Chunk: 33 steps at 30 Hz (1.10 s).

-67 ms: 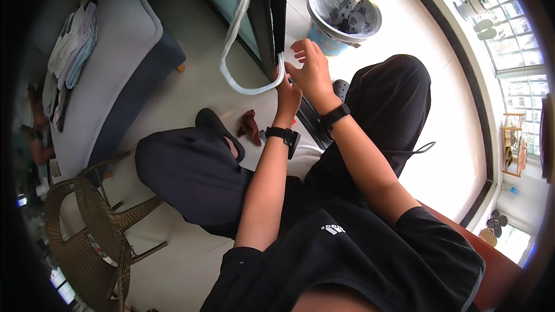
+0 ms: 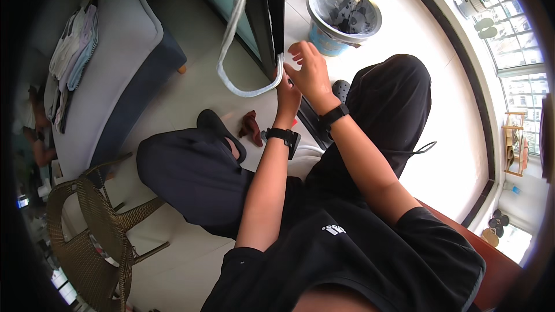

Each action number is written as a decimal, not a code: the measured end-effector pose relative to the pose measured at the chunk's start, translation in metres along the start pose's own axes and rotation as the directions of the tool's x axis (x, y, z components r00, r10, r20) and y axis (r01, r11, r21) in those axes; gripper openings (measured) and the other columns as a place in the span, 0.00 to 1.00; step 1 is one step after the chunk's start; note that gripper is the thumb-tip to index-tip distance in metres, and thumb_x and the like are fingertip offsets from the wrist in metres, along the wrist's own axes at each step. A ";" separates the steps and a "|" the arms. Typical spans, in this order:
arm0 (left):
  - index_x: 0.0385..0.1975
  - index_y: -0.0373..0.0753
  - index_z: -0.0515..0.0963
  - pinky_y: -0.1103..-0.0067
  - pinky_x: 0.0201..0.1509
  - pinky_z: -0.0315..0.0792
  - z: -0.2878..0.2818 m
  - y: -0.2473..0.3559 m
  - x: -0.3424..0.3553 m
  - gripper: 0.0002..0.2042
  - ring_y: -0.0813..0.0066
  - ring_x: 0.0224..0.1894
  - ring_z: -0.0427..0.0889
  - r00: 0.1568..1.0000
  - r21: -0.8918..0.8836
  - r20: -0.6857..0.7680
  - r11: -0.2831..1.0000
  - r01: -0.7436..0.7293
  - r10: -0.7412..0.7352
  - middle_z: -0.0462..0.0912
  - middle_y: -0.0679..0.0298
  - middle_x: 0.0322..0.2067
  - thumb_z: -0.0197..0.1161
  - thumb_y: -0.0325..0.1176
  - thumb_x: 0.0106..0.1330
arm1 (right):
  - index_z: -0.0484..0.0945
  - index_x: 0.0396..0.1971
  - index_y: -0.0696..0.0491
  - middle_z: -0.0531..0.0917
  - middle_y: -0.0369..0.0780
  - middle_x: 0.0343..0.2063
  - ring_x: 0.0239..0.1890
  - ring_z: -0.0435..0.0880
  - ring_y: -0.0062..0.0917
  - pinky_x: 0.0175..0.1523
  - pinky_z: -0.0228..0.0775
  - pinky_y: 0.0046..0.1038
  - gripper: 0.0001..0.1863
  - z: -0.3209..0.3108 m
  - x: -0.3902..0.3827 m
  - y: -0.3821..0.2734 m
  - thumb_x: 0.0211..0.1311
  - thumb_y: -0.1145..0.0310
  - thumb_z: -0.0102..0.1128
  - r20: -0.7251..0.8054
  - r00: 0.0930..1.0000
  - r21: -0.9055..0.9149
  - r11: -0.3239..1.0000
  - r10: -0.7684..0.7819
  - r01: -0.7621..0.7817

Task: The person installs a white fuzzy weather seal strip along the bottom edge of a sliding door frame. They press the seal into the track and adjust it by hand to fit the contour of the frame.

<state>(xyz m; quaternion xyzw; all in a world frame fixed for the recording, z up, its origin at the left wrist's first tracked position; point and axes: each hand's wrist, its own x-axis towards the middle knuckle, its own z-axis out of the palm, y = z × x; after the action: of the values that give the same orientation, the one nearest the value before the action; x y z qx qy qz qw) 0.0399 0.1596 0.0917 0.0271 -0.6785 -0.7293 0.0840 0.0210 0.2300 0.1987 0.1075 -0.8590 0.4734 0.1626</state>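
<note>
The right hand (image 2: 313,75) is half curled, its fingers bent over and a gap showing between them and the thumb, which sits near the white strip (image 2: 248,93). The left hand (image 2: 288,97) is just beside and below it, against the dark frame (image 2: 278,6); its fingers are partly hidden, so I can't tell whether it pinches anything. The strip hangs in a loose loop left of the frame, its right side curving up to the frame's edge by both hands. Each wrist wears a black band.

Beyond the hands stands a blue bucket (image 2: 326,39) with dark cloth inside. A red-brown cloth (image 2: 250,129) lies on the floor near the left slipper (image 2: 209,123). Further left are a wicker chair (image 2: 95,211) and a grey couch (image 2: 130,34) with clothes (image 2: 72,52) laid on it. Far right, a small wooden rack (image 2: 513,144) stands by the bright window (image 2: 520,29).
</note>
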 end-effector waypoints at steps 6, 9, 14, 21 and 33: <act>0.48 0.34 0.61 0.72 0.48 0.67 0.004 0.041 -0.004 0.19 0.69 0.47 0.72 0.994 0.153 0.033 0.983 -0.105 0.101 0.70 0.57 0.45 0.60 0.30 0.61 | 0.77 0.32 0.51 0.76 0.40 0.26 0.31 0.78 0.36 0.35 0.72 0.34 0.09 0.004 -0.003 0.007 0.48 0.71 0.63 0.009 0.998 -0.088 0.994 -0.065 0.066; 0.43 0.34 0.64 0.74 0.47 0.67 0.001 0.026 -0.004 0.15 0.67 0.44 0.73 0.945 0.483 -0.020 0.831 -0.276 0.325 0.71 0.57 0.42 0.59 0.28 0.60 | 0.81 0.31 0.54 0.78 0.39 0.27 0.30 0.81 0.30 0.36 0.74 0.28 0.08 0.006 -0.004 0.004 0.48 0.74 0.65 0.003 0.995 -0.139 0.985 -0.103 0.103; 0.42 0.34 0.65 0.76 0.47 0.68 0.012 0.035 -0.006 0.11 0.71 0.41 0.74 0.990 0.097 -0.084 0.990 -0.102 0.110 0.73 0.60 0.36 0.57 0.28 0.64 | 0.80 0.29 0.55 0.77 0.40 0.24 0.28 0.80 0.33 0.34 0.73 0.30 0.06 0.006 -0.012 0.003 0.47 0.73 0.64 0.044 0.999 -0.098 0.995 -0.011 0.015; 0.42 0.34 0.66 0.78 0.45 0.69 0.017 0.026 -0.009 0.10 0.72 0.40 0.74 0.986 -0.039 -0.167 0.999 0.010 -0.017 0.72 0.61 0.37 0.56 0.28 0.65 | 0.78 0.25 0.55 0.75 0.41 0.21 0.27 0.78 0.36 0.33 0.72 0.32 0.05 0.016 -0.022 0.002 0.46 0.75 0.64 0.027 0.999 -0.061 0.998 0.034 -0.032; 0.43 0.34 0.67 0.80 0.41 0.70 0.019 0.030 -0.002 0.09 0.73 0.39 0.74 0.955 -0.069 -0.297 0.998 -0.012 -0.009 0.72 0.62 0.38 0.56 0.28 0.65 | 0.78 0.28 0.55 0.78 0.41 0.23 0.25 0.81 0.32 0.32 0.75 0.28 0.07 0.012 -0.009 -0.016 0.47 0.75 0.65 0.025 0.988 -0.032 0.988 0.155 -0.154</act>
<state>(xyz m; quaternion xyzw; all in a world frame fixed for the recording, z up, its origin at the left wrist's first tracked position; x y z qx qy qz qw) 0.0416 0.1769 0.1231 0.1331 -0.6323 -0.7401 0.1864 0.0323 0.2119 0.2017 0.0447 -0.8739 0.4701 0.1150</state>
